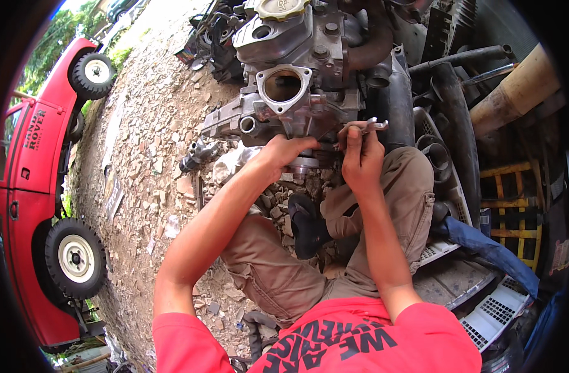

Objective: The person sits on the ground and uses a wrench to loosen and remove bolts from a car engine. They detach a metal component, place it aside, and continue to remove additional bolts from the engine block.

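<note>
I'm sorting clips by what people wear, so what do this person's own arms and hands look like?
The left hand and right hand are ungloved. Short red sleeves leave the forearms bare, with no watch or bracelet visible. The red shirt has large dark lettering.

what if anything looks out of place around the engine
Possibly the metal fitting left of the engine: it lies loose on broken stones beside crumpled pale plastic, with no visible attachment to anything.
</note>
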Motion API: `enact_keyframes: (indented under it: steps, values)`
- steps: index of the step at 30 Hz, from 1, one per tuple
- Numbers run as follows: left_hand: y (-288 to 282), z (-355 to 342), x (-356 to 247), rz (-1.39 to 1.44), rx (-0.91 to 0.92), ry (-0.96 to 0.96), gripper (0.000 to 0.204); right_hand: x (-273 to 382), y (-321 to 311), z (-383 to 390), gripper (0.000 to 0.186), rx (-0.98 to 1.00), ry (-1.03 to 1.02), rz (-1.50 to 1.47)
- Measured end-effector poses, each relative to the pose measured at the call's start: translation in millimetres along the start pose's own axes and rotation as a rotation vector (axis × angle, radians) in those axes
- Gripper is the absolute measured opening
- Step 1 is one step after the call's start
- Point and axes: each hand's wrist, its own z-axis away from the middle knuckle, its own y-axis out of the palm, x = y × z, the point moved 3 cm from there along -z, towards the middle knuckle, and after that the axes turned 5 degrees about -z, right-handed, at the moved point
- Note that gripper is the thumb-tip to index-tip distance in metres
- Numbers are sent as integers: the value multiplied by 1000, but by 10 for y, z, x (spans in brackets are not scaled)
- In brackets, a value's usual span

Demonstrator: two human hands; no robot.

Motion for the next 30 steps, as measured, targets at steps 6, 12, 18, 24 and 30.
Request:
enact_keyframes:
  steps: [6, 12, 18, 24, 30]
  values:
    - [-13, -23, 1, -46, -20, -47, 33, -606, -247, 109, 27, -359, 546, -1040]
    - [-12, -21, 9, -35, 0, -27, 32, -843, -240, 86, 24, -448, 565, -1387]
    - [-16, -30, 11, -47, 3, -29, 29, -1067, -166, 198, 24, -480, 617, -1525]
    - [-27, -36, 16, -41, 3, -34, 37, -1119, -36, 268, 22, -565, 625, -1595]
    - [-29, -46, 25, -41, -4, -39, 38, -1051, -20, 252, 20, -646, 633, -1620]
